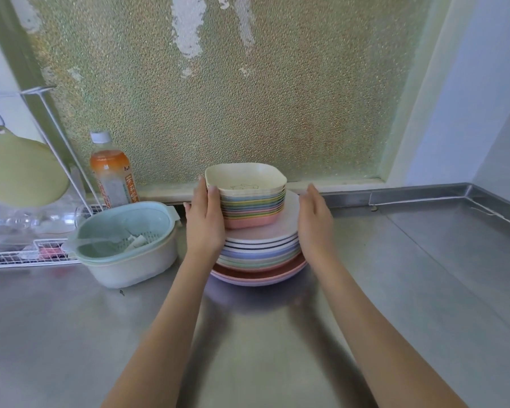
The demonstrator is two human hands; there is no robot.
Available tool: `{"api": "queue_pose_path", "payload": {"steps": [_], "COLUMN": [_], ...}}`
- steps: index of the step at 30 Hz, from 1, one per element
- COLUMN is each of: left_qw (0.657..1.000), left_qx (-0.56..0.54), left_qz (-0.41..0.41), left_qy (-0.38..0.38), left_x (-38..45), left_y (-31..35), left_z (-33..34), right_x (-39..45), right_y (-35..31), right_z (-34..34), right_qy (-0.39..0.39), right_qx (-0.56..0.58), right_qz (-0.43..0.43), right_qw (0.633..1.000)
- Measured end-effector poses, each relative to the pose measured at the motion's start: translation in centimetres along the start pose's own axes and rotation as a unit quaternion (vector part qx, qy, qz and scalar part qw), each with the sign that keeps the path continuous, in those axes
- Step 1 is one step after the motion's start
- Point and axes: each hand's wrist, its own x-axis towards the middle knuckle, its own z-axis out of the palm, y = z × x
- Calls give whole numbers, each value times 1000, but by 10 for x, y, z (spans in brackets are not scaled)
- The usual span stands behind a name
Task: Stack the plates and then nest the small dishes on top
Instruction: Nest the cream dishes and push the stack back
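Pastel small dishes (252,201) sit nested on the plates (259,254), centre counter. Our left hand (205,222) touches them, fingers straight; right hand (314,222) relaxed, apart. A nudge could slide the off-centre pile.

A bottle (111,169) of orange drink is standing at the back of the counter, and its label (127,188) is carrying a column of large yellow-green characters running down the right side. They are looking like Chinese script, but they are too blurred to read. A few smaller dark marks near the top of the label are also staying illegible. The topmost small dish (246,179) is showing a thin outline drawing on its inner floor, which is not forming any letters or numbers. No other writing, brand or number is showing anywhere.
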Motion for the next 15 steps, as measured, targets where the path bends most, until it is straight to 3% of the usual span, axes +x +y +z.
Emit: {"api": "queue_pose_path", "payload": {"steps": [8,11,15], "left_qw": [996,995,996], "left_qx": [-75,-62,-58], "left_qz": [-55,-63,-47], "left_qy": [18,45,45], "left_x": [4,2,4], "left_y": [14,16,14], "left_z": [1,6,5], "right_x": [12,18,31], "right_y": [-21,-21,-23], "right_z": [15,19,17], "right_qy": [-86,-75,-115], "right_qx": [-30,-25,9], "right_qz": [-78,-56,-39], "right_qw": [993,995,993]}}
